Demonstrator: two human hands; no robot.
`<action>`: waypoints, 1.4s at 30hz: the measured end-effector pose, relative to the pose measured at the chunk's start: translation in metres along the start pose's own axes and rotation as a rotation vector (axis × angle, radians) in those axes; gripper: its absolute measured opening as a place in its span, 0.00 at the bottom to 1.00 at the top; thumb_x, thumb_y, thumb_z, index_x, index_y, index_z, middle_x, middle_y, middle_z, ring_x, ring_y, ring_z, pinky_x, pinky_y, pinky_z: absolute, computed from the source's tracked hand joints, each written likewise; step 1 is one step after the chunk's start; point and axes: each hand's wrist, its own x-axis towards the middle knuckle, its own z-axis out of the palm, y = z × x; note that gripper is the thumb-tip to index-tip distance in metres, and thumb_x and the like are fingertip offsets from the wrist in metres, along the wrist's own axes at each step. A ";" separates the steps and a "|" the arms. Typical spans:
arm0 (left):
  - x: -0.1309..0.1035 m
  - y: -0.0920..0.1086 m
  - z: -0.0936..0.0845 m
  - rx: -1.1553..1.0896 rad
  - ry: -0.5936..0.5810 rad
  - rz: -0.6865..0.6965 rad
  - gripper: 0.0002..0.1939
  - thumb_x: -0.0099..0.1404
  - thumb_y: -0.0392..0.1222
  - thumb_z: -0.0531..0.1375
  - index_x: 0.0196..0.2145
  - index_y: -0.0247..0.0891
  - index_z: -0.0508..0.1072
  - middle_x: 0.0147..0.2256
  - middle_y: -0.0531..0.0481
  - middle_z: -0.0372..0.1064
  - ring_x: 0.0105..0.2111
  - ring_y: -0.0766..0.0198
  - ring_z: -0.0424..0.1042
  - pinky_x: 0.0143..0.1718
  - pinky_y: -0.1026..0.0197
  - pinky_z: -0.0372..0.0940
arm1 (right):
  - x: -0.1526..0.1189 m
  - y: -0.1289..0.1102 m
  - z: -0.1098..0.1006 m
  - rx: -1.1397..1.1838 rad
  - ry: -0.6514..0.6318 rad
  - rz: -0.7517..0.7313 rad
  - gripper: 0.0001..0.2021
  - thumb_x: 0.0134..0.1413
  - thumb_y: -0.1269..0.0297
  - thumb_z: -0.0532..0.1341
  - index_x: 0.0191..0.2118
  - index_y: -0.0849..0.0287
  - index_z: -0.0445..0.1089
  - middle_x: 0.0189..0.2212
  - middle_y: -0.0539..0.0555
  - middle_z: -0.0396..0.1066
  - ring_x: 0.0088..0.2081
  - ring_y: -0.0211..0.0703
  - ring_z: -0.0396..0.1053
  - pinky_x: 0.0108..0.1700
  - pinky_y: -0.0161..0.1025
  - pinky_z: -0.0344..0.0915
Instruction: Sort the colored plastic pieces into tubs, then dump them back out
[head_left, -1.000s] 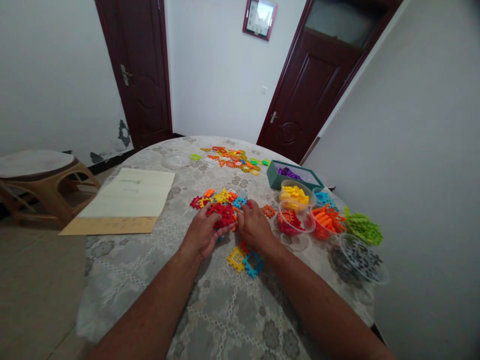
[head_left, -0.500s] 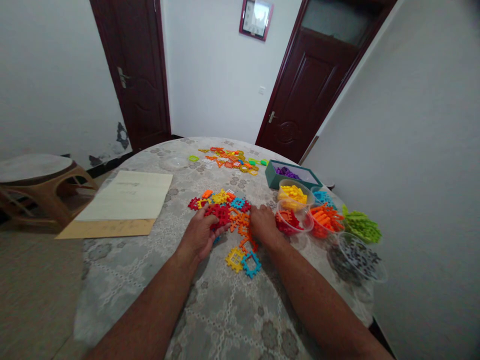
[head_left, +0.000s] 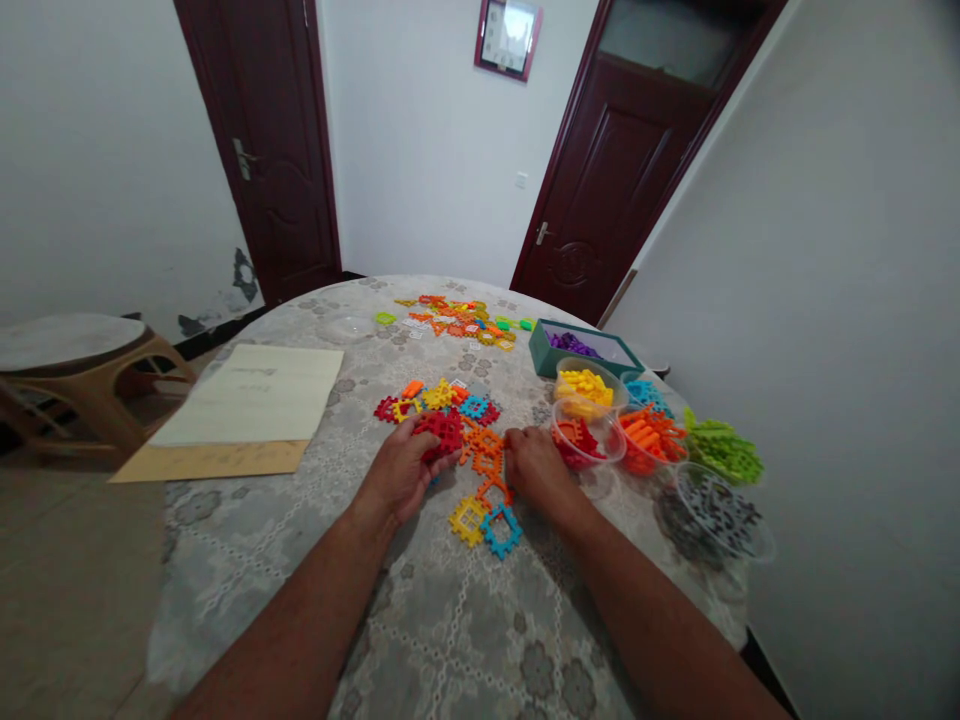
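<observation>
My left hand is wrapped round several red window-like building pieces, thumb on top. Just right of the orange building pieces is my right hand, its fingers curled inward; whatever they may hold is hidden. Closer to me lie a yellow square piece with a window grid and a blue square frame piece, side by side. Beyond my left hand spreads a pile of mixed pieces, with a yellow piece and a blue piece among them.
Clear tubs of red pieces, yellow pieces, orange pieces and grey pieces stand at right, near a green pile. Behind them is a green box. Paper lies at left. More pieces lie far back.
My right hand has shifted slightly toward me and to the right, uncovering more of the orange pieces. My left hand keeps hold of the red pieces, almost still.
</observation>
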 end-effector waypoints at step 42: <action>-0.014 -0.010 0.003 0.435 -0.345 0.180 0.45 0.51 0.30 0.73 0.66 0.47 0.70 0.58 0.42 0.76 0.63 0.46 0.72 0.63 0.48 0.69 | -0.018 -0.014 -0.017 1.264 0.044 -0.211 0.26 0.57 0.62 0.68 0.61 0.54 0.73 0.51 0.55 0.78 0.45 0.45 0.76 0.48 0.42 0.73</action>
